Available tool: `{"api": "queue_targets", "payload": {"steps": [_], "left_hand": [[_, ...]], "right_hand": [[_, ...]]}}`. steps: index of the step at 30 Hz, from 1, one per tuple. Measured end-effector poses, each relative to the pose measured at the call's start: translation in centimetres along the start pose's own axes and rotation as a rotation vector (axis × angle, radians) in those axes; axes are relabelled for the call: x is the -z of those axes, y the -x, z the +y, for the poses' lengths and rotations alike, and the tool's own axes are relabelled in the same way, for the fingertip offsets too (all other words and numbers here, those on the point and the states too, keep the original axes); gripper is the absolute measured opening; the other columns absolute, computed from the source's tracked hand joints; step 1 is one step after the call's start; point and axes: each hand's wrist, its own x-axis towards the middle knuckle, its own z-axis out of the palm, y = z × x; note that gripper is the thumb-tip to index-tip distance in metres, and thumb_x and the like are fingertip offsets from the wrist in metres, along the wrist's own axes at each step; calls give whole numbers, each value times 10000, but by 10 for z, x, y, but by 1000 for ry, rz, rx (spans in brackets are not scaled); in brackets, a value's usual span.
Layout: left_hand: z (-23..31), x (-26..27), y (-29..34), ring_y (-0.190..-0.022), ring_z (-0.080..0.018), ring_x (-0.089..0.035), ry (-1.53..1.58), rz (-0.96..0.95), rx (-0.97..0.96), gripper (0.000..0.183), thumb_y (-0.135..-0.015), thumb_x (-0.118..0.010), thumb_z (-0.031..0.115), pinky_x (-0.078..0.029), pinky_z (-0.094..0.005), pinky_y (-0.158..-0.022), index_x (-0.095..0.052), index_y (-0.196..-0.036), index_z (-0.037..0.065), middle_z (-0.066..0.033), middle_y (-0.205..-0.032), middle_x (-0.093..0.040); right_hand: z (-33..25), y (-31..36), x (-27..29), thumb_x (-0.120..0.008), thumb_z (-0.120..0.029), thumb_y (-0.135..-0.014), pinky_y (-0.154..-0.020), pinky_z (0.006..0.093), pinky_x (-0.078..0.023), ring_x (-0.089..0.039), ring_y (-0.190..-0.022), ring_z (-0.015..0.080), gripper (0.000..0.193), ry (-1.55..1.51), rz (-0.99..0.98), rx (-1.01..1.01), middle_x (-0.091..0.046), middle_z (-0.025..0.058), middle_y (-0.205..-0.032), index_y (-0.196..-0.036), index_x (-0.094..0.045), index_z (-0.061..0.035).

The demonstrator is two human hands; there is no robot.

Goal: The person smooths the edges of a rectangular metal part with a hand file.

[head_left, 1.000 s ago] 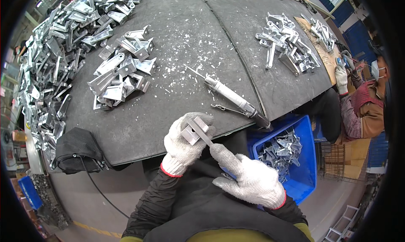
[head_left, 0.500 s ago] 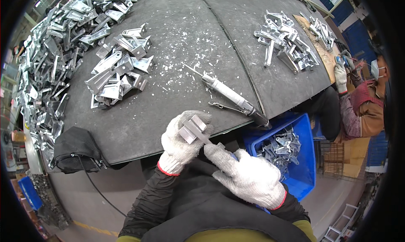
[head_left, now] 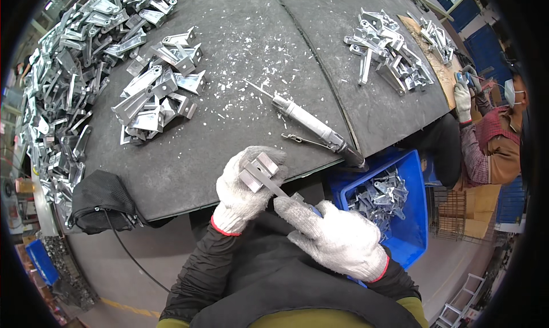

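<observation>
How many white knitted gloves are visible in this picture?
3: one on the left hand, one on the right hand, one on a co-worker's hand at far right. Another may be hidden or too unclear there.

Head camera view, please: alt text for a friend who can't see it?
A gloved left hand holds a metal piece; the gloved right hand holds a flat bar across it. Beyond, silvery brackets lie heaped on a dark table with a slim pointed tool; a blue bin of metal parts stands at right.
</observation>
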Motion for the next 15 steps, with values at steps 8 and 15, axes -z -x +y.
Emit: {"api": "queue_targets", "payload": {"steps": [8,15], "left_hand": [[-2,-1,1,-879,-197,-733,-11,-1,18,270,-786,-860,91,-574,-315,-820,-762,-1038,89,-56,-1008,-759],[-8,3,0,-876,-189,-728,-234,-24,-212,293,-779,-871,94,-574,-303,-818,-764,-1051,96,-54,-1006,-757]], "right_hand": [[30,-7,-9,-820,-330,-866,-821,388,-578,-706,-997,304,809,-575,-188,58,-666,168,-1221,-1557,-439,-153],[40,-14,-6,-858,-266,-856,-1086,347,-440,-569,-1308,240,909,-1067,-422,135,-552,177,-1488,-1576,-367,-10]]}}
